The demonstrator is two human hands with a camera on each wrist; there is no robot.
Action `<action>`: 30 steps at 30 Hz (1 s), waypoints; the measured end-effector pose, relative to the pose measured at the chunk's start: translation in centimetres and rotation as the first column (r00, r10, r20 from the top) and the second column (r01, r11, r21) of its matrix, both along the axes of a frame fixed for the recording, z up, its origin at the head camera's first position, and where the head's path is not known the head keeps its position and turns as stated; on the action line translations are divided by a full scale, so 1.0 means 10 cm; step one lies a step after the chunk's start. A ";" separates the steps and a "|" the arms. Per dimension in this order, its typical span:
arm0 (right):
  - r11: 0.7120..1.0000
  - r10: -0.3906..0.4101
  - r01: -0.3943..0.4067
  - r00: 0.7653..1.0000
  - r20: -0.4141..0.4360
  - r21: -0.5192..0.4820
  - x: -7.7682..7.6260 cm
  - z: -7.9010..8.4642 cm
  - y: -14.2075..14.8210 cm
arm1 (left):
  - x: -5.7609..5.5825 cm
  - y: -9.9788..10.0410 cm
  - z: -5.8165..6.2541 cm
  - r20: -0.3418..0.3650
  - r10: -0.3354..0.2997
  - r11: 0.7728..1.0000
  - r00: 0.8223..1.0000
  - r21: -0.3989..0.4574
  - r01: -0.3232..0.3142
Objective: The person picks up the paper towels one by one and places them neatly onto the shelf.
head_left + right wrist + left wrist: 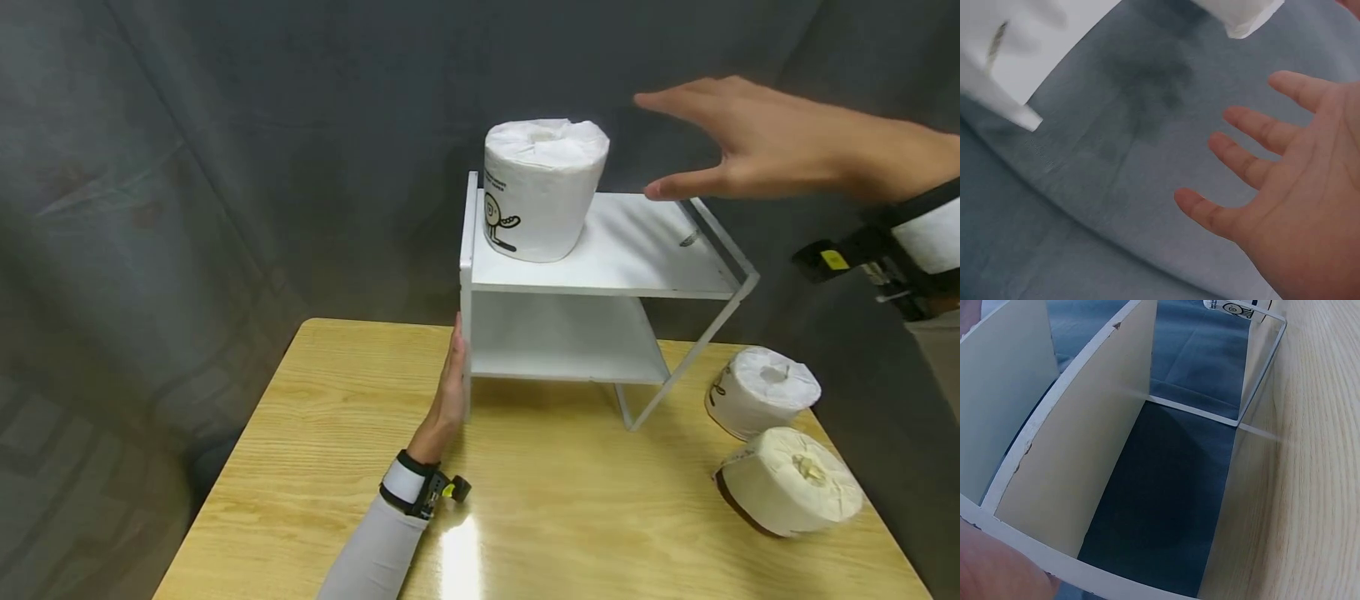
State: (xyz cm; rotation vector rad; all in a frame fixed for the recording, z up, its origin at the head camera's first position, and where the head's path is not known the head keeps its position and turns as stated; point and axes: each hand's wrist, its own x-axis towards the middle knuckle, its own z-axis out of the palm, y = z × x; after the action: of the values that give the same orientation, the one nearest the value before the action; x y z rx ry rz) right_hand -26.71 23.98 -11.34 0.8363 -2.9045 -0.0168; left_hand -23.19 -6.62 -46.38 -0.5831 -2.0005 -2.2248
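A white two-tier shelf rack (pixel 645 250) stands at the back of the wooden table. On its top shelf, at the left end, sits a paper-wrapped toilet roll (pixel 543 196) with a printed cartoon figure. My left hand (pixel 448 392), fingers straight, lies flat against the rack's left side frame; only a blurred part of the hand (pixel 997 569) shows in the left wrist view. Above the right end of the top shelf hovers my right hand (pixel 742 137), apart from the roll. Its fingers are spread and nothing is in them, as the right wrist view of the hand (pixel 1297 175) confirms.
Two more wrapped rolls are on the table right of the rack: a white one (pixel 765 392) behind and a cream one (pixel 791 483) tilted in front. A dark grey cloth (pixel 300 150) hangs behind the table (pixel 337 417).
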 end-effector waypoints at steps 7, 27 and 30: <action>0.999 -0.048 0.048 0.999 0.013 0.003 0.04 -0.10 0.17 | 0.00 -0.03 -0.01 0.005 0.028 0.999 1.000 -0.030 -0.028; 0.985 -0.173 0.173 0.984 -0.049 -0.006 0.44 -0.58 0.87 | 0.00 0.00 0.00 0.038 0.030 0.999 0.999 -0.027 -0.029; 0.984 -0.177 0.177 0.982 -0.060 -0.009 0.49 -0.65 0.95 | -0.01 -0.01 0.01 0.029 0.031 0.999 0.999 -0.028 -0.031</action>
State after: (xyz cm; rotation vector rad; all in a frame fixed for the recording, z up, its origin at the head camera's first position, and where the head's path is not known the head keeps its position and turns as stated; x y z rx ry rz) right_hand -21.76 33.51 -17.84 0.5638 -2.9102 -0.0520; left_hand -23.25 -6.76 -46.32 -0.5215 -2.0432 -2.2039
